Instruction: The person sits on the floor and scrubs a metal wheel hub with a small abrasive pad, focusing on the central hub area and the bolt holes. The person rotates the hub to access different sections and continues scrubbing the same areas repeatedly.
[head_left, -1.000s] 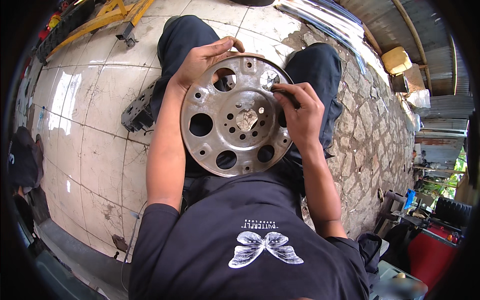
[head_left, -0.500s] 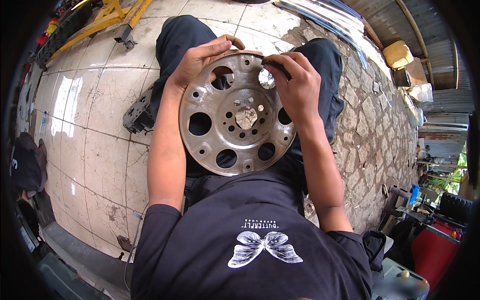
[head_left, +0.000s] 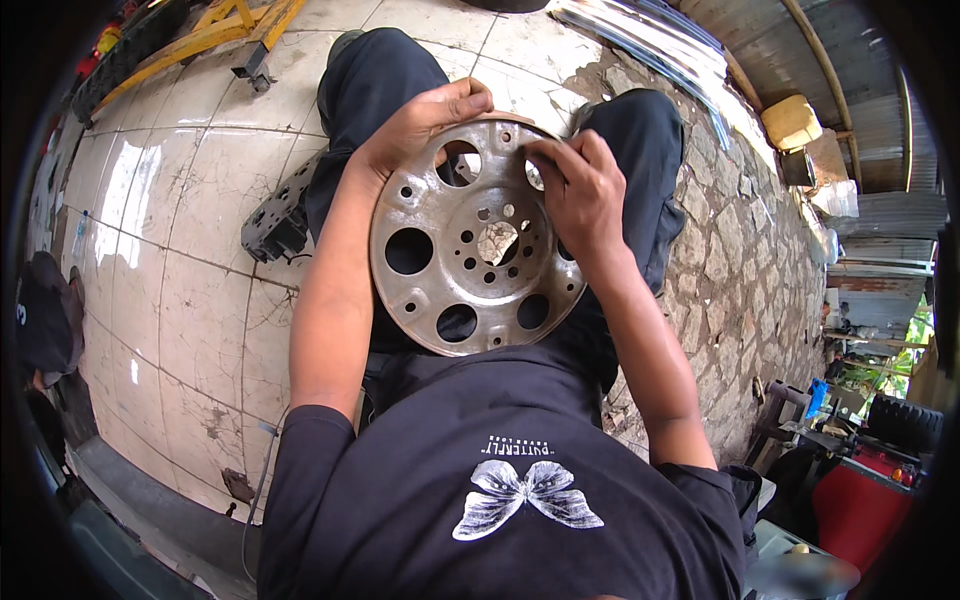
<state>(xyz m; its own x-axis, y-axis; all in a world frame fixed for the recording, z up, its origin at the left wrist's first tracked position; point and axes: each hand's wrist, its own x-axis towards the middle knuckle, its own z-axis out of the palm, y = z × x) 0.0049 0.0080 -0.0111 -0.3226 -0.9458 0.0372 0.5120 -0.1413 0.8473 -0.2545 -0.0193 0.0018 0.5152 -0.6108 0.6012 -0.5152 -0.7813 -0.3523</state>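
A round, worn grey metal flexplate (head_left: 440, 275), with large holes around its face and a ring of small ones about the centre, leans tilted across my lap against my shirt. My left hand (head_left: 432, 122) grips its far left rim, thumb on top and some fingers behind the plate, partly visible through a large hole. My right hand (head_left: 585, 190) is closed in a pinch at the far right rim, its fingertips against the plate beside a large hole. What those fingers pinch is mostly hidden.
On the tiled floor to the left lies a dark metal part with holes (head_left: 280, 215). A yellow metal stand (head_left: 215, 40) is at the far left. Rough stone paving (head_left: 740, 270) runs along the right, with a yellow jerrycan (head_left: 792, 122) beyond and a red box (head_left: 855, 505) lower right.
The flexplate has shifted slightly right and toward me. My right hand has moved a little left and nearer along the rim; the dark piece seen in its fingers before is now mostly hidden.
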